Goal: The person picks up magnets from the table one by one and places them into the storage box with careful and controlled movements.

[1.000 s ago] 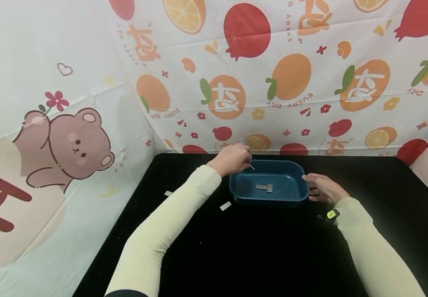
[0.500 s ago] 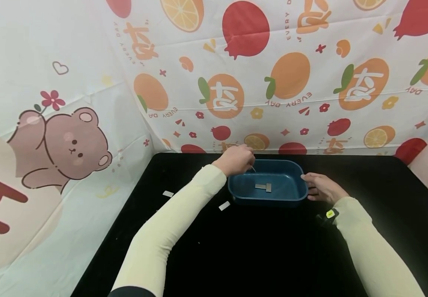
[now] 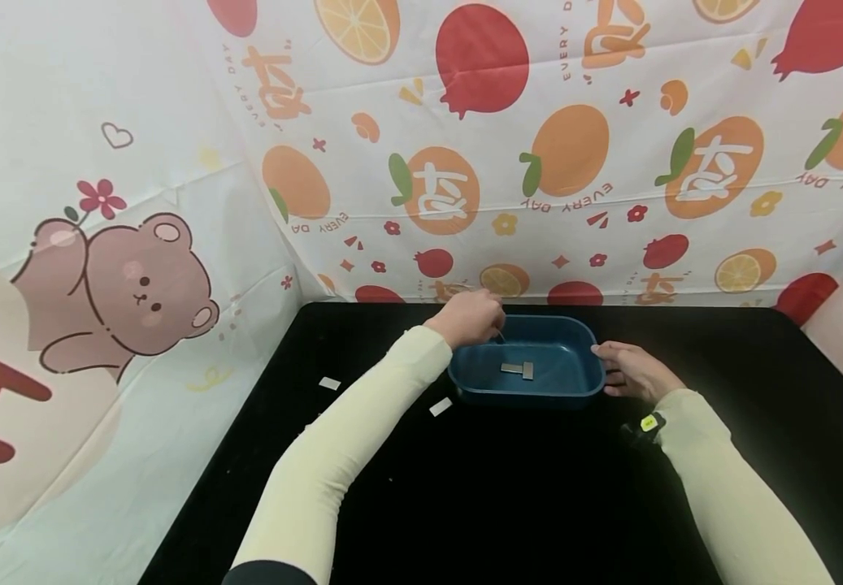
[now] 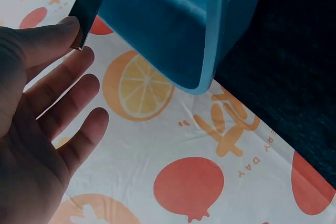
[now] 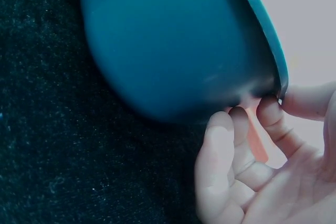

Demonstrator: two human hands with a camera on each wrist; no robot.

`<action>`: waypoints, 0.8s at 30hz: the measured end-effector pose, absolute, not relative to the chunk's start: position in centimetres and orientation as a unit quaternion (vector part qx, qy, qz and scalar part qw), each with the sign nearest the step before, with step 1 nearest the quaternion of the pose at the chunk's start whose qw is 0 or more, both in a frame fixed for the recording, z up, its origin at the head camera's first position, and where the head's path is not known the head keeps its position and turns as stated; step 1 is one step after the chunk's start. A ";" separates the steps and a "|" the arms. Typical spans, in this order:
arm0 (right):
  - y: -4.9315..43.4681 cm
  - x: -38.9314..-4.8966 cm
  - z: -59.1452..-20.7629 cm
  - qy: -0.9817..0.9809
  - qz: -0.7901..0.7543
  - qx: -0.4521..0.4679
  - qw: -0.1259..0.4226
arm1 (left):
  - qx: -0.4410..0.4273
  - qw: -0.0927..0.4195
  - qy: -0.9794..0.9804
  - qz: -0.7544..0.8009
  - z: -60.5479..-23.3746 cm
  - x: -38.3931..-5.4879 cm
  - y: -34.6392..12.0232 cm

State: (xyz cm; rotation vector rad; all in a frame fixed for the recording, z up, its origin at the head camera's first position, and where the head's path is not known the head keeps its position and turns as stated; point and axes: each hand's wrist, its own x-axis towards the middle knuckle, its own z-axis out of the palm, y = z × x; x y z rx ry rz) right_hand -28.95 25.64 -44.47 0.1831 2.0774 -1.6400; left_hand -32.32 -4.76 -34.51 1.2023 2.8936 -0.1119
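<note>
My left hand (image 3: 471, 317) is over the left end of a blue plastic basin (image 3: 589, 374). Between thumb and index finger it pinches a small, thin rectangular metal piece (image 4: 87, 17), shiny and dark in the left wrist view; the other fingers are spread apart. Two similar small rectangular pieces (image 3: 518, 370) lie on the basin floor, set against each other like a T. At the basin's right end my right hand (image 3: 636, 370) grips the rim, thumb at the top edge and fingertips against the outer wall (image 5: 178, 66).
Left of the basin, a pale flat rectangle (image 3: 441, 406) and another pale rectangle (image 3: 329, 383) lie on the black table (image 3: 509, 487). A fruit-print cloth (image 3: 611, 244) hangs behind the table's far edge, and a bear-print cloth (image 3: 150, 284) covers the left side.
My left hand has shifted slightly to the right, farther over the basin, with the metal piece dipping lower inside it. The right hand keeps its hold on the rim.
</note>
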 end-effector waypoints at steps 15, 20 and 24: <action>25.9 -28.9 -44.8 0.759 -0.601 0.068 0.243 | 0.382 0.028 0.923 -0.040 -35.3 -32.6 -3.3; 25.9 -29.0 -44.8 0.759 -0.601 0.063 0.242 | 0.380 0.034 0.923 -0.044 -35.3 -32.7 -3.1; 25.8 -29.0 -44.6 0.759 -0.602 0.060 0.242 | 0.373 0.034 0.926 -0.044 -35.6 -32.9 -3.2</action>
